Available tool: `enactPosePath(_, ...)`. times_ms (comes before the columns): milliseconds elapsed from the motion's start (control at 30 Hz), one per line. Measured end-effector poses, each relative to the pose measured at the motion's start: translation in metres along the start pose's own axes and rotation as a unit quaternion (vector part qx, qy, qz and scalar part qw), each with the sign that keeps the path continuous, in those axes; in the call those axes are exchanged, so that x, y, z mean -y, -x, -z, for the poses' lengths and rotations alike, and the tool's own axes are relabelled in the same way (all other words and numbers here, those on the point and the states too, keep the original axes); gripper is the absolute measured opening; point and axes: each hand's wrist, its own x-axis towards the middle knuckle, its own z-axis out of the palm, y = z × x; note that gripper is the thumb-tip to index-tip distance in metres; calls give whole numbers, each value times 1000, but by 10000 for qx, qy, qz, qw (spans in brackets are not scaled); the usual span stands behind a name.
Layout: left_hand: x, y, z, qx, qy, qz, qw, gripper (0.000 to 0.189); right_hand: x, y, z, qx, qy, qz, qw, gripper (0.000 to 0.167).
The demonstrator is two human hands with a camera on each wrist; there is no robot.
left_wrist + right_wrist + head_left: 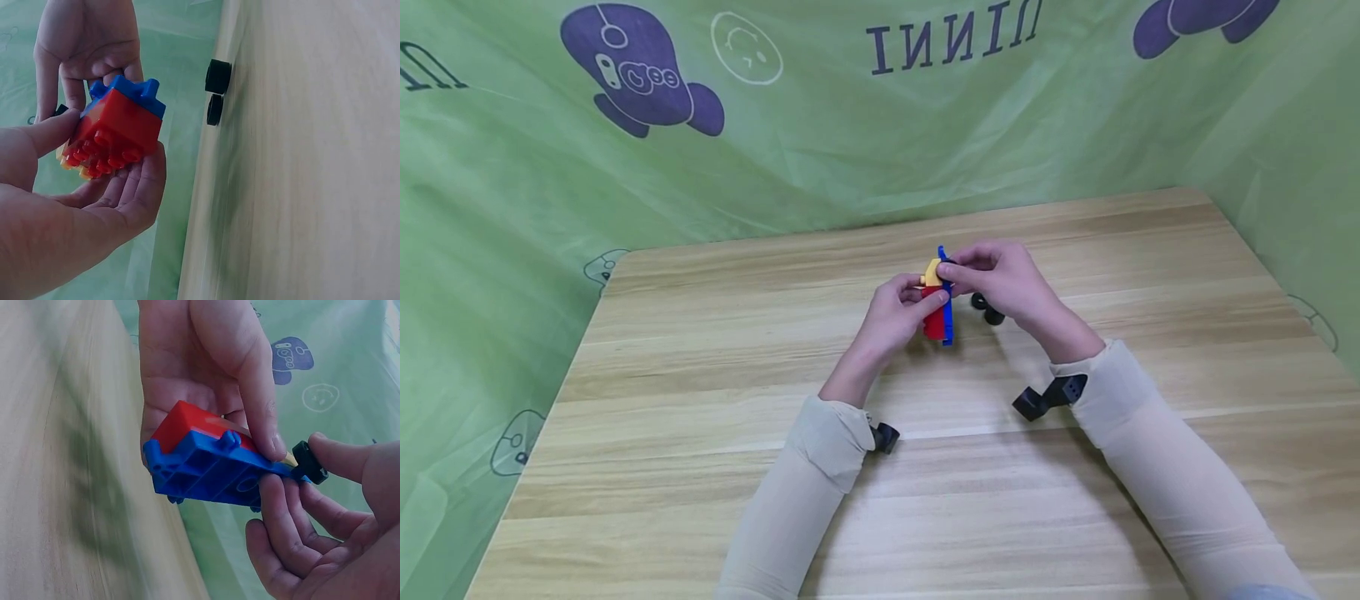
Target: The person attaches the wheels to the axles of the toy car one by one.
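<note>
My left hand (891, 315) grips a toy block car held up over the table, its thumb on one side and its fingers round the other. The car has a blue chassis (215, 472) with axle stubs, a red block (128, 122) with studs, and a yellow block (932, 272) at the far end. My right hand (1013, 279) pinches a black wheel (310, 462) at the chassis's far corner. In the right wrist view, the thumb presses the wheel's outer side and fingertips touch the chassis's edge. The chassis's underside faces right.
Two loose black wheels, one (978, 301) and another (994, 317), lie on the wooden table (700, 417) close under my right hand. Green printed cloth (820, 150) hangs behind the table's back edge and along its sides. A small black camera sits at each sleeve cuff.
</note>
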Motion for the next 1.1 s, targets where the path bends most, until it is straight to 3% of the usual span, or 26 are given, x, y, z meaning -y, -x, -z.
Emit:
enactPosePath(333, 1, 0, -4, -79, 175, -25, 9998, 35, -3, -1, -3, -104, 19, 23, 9999, 37)
enactPosePath(1100, 0, 0, -3, 58, 49, 13, 10000, 34, -4, -1, -6, -195, 36, 192, 9996, 29)
